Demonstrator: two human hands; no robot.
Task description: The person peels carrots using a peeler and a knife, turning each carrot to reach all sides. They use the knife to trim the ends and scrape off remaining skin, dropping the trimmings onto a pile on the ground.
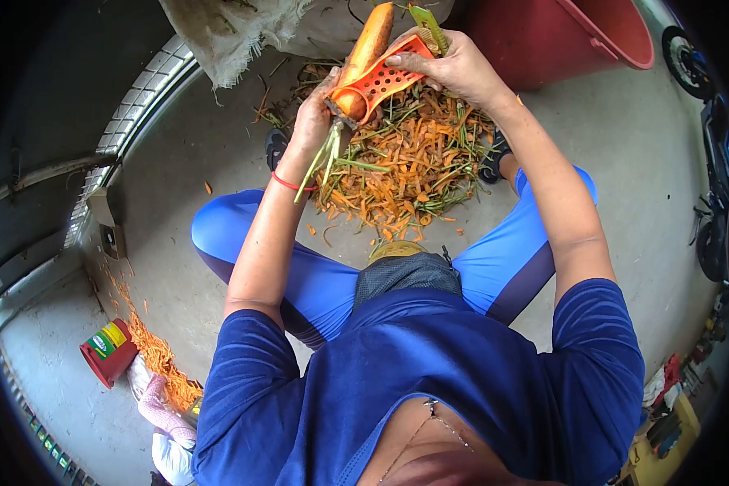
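Observation:
A large carrot (370, 49) with cut green stems (329, 158) at its near end is held tilted by my left hand (316, 109), whose fingers wrap its lower left side. My right hand (454, 69) grips an orange peeler (385, 81) with a perforated body, its thumb on top. The peeler's ring end lies against the lower part of the carrot. Below both hands, a pile of orange peelings and green stems (405, 170) covers the floor between my feet.
A big red tub (543, 40) stands at the upper right, and a frayed woven sack (227, 32) is at the upper left. To the lower left, a co-worker's sleeve (164, 409) shows near more peelings (150, 344) and a red bucket (108, 354). A motorbike (717, 178) stands far right.

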